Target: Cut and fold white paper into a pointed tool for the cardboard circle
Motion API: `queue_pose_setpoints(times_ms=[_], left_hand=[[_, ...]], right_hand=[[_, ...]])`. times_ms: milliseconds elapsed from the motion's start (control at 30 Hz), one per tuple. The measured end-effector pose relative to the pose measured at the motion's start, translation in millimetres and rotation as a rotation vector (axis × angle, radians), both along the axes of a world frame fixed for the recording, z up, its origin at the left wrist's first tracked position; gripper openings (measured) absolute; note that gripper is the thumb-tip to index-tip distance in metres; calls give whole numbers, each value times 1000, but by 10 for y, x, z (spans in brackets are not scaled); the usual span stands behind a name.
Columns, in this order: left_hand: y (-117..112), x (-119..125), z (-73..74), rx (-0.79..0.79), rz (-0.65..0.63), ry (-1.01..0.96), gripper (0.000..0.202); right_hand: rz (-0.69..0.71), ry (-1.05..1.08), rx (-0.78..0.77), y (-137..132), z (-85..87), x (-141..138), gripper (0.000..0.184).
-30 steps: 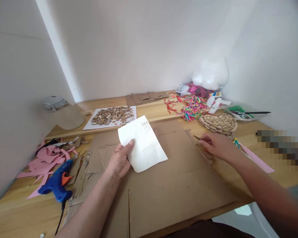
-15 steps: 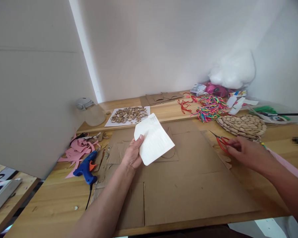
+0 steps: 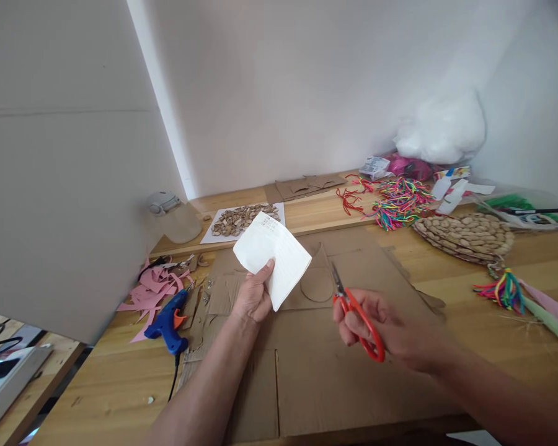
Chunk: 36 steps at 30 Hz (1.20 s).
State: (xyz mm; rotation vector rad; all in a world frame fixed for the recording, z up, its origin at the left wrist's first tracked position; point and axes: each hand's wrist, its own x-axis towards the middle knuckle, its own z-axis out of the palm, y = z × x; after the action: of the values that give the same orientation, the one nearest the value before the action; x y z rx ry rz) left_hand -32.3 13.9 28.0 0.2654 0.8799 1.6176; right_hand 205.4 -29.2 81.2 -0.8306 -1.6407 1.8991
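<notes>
My left hand (image 3: 256,291) grips a piece of white paper (image 3: 273,251) by its lower edge, thumb on top; small handwriting shows near the paper's upper corner. In my right hand (image 3: 372,322) is a pair of red-handled scissors (image 3: 339,285), held up over the cardboard with the blades pointing up and away from me. The blades look closed or nearly so. Paper and scissors are apart. Beneath both hands lies a large sheet of brown cardboard (image 3: 353,365). A smaller cardboard piece with a curved outline (image 3: 317,288) rests on it, partly behind the paper.
A blue glue gun (image 3: 167,325) and pink scraps (image 3: 153,285) lie at left. Behind are wood chips on white paper (image 3: 244,220) and a plastic jug (image 3: 179,220). Colourful cords (image 3: 402,201), glue bottles (image 3: 452,197), a woven mat (image 3: 465,235) and a tassel (image 3: 504,291) lie at right.
My right hand has lifted the scissors from the table's right side and brought them left over the cardboard. The paper in my left hand has turned and shifted slightly left.
</notes>
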Motion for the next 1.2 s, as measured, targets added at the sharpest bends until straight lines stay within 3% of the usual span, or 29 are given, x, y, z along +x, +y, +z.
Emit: queue_pose_setpoints(times_ms=[233, 600, 1067, 1200], left_hand=[[21, 12, -3, -18, 4, -24, 30], [14, -2, -57, -1, 8, 23, 38], [18, -23, -86, 43, -15, 61, 48], [14, -16, -75, 33, -9, 65, 43]], right_hand=[[93, 9, -5, -23, 63, -144, 49], [67, -6, -19, 69, -38, -122, 51], [46, -9, -42, 51, -40, -107, 51], [37, -4, -44, 50, -36, -117, 51]])
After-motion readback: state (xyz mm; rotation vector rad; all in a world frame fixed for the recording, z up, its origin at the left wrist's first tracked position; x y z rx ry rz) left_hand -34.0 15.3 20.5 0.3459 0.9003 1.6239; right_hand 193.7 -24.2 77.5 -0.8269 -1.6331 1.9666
